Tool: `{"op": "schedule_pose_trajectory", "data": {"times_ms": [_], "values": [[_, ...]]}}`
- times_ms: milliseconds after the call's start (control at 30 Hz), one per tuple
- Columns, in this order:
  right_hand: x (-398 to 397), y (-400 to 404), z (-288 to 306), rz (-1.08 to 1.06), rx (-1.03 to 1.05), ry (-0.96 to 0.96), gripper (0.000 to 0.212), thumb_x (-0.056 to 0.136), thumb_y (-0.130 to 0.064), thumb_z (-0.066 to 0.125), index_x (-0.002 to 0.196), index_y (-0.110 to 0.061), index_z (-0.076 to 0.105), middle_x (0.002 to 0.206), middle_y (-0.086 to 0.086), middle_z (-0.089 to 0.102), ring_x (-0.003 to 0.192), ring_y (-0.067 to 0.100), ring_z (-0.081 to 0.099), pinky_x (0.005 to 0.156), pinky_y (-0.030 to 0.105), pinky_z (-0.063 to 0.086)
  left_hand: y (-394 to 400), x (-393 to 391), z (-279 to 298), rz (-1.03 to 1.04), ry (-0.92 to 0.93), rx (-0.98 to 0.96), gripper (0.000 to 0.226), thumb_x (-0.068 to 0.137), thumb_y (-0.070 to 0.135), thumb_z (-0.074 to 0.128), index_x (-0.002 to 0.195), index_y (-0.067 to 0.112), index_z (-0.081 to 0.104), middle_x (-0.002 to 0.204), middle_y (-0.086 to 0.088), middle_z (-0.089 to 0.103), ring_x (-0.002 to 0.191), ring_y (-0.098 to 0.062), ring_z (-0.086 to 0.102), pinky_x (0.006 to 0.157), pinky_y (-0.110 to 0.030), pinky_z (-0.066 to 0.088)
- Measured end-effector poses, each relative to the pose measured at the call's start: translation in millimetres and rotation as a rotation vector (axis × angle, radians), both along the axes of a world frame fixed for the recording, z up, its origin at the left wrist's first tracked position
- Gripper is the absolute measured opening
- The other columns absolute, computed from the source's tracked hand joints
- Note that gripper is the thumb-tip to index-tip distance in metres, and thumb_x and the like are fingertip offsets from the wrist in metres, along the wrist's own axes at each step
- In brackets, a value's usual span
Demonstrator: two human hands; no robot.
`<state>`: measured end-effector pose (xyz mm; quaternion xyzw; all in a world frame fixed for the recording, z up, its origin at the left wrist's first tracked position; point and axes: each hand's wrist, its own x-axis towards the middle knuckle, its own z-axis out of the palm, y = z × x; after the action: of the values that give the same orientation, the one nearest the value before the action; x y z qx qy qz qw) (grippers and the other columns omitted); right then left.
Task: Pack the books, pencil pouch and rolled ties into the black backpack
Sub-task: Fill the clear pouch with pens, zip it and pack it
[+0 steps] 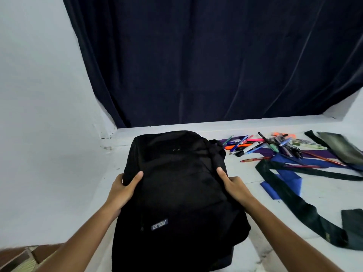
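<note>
The black backpack (176, 193) lies flat on the white surface, front side up, with a small logo patch near me. My left hand (123, 191) grips its left edge, thumb on top. My right hand (233, 187) grips its right edge the same way. To the right lie several unrolled ties: a dark green one (300, 205), a blue one (286, 173) and a purple one (318, 154). Loose pens and markers (261, 146) are scattered at the back right. A dark flat pouch (341, 148) lies at the far right. No books are in view.
A dark navy curtain (216, 65) hangs behind the surface. A white wall (39, 95) stands on the left. The surface's near-left edge (84, 240) drops to a tiled floor (19, 258). A dark cloth piece (353, 218) lies at the right edge.
</note>
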<state>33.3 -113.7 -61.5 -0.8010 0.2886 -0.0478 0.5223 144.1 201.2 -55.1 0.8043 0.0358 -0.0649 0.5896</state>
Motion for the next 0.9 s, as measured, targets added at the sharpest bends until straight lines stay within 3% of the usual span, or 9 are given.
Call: {"op": "schedule_pose_trajectory", "data": {"times_ms": [167, 300, 400, 467, 567, 700, 800, 900], "values": [[-2, -2, 1, 0.000, 0.018, 0.056, 0.082, 0.082, -0.077, 0.043, 0.081, 0.000, 0.070, 0.086, 0.008, 0.072, 0.081, 0.019, 0.066, 0.074, 0.031, 0.048, 1, 20, 27, 0.074, -0.212, 0.208, 0.086, 0.071, 0.066, 0.070, 0.138, 0.020, 0.043, 0.131, -0.011, 0.051, 0.113, -0.029, 0.056, 0.098, -0.044, 0.048], [-8, -12, 4, 0.015, -0.040, 0.082, 0.073, 0.078, -0.083, 0.040, 0.066, -0.011, 0.050, 0.070, 0.005, 0.060, 0.066, 0.017, 0.058, 0.066, 0.030, 0.042, -28, 36, 56, -0.056, -0.472, 0.327, 0.071, 0.079, 0.055, 0.070, 0.135, 0.019, 0.047, 0.136, -0.010, 0.048, 0.128, -0.027, 0.045, 0.106, -0.041, 0.038], [-18, -31, 15, 0.028, -0.037, 0.081, 0.080, 0.084, -0.078, 0.037, 0.082, -0.004, 0.065, 0.078, 0.007, 0.064, 0.063, 0.018, 0.057, 0.059, 0.026, 0.044, -74, 39, 76, -0.226, -0.634, 0.399, 0.059, 0.086, 0.044, 0.067, 0.134, 0.015, 0.049, 0.137, -0.009, 0.048, 0.131, -0.025, 0.041, 0.106, -0.035, 0.033], [-27, -52, 24, -0.001, -0.031, 0.054, 0.075, 0.087, -0.073, 0.039, 0.094, -0.003, 0.068, 0.079, 0.007, 0.065, 0.058, 0.015, 0.055, 0.051, 0.023, 0.044, -117, 37, 89, -0.341, -0.692, 0.422, 0.058, 0.088, 0.043, 0.065, 0.135, 0.015, 0.048, 0.139, -0.008, 0.047, 0.132, -0.024, 0.040, 0.108, -0.036, 0.033], [-44, -96, 42, -0.059, -0.047, 0.004, 0.069, 0.089, -0.067, 0.044, 0.093, -0.001, 0.066, 0.076, 0.008, 0.062, 0.056, 0.016, 0.053, 0.044, 0.019, 0.042, -190, 32, 100, -0.492, -0.751, 0.435, 0.061, 0.088, 0.047, 0.063, 0.137, 0.016, 0.047, 0.140, -0.008, 0.046, 0.132, -0.024, 0.040, 0.107, -0.037, 0.033], [-76, -190, 60, -0.187, -0.086, -0.049, 0.065, 0.089, -0.063, 0.049, 0.090, 0.000, 0.065, 0.068, 0.009, 0.058, 0.055, 0.019, 0.054, 0.046, 0.022, 0.041, -318, 8, 105, -0.658, -0.812, 0.482, 0.063, 0.089, 0.052, 0.058, 0.139, 0.017, 0.044, 0.141, -0.009, 0.046, 0.131, -0.026, 0.041, 0.104, -0.041, 0.037], [-102, -275, 63, -0.277, -0.114, -0.058, 0.060, 0.089, -0.059, 0.053, 0.091, 0.000, 0.064, 0.074, 0.012, 0.062, 0.060, 0.022, 0.059, 0.048, 0.024, 0.044, -417, -18, 93, -0.746, -0.800, 0.461, 0.060, 0.090, 0.050, 0.059, 0.138, 0.017, 0.045, 0.139, -0.009, 0.047, 0.130, -0.027, 0.041, 0.104, -0.039, 0.037], [-126, -359, 57, -0.354, -0.062, -0.042, 0.041, 0.093, -0.045, 0.056, 0.096, -0.005, 0.064, 0.084, 0.013, 0.064, 0.067, 0.025, 0.062, 0.053, 0.028, 0.048, -510, -44, 72, -0.852, -0.773, 0.449, 0.057, 0.091, 0.047, 0.060, 0.136, 0.016, 0.047, 0.136, -0.010, 0.050, 0.127, -0.028, 0.043, 0.103, -0.038, 0.039]]}}
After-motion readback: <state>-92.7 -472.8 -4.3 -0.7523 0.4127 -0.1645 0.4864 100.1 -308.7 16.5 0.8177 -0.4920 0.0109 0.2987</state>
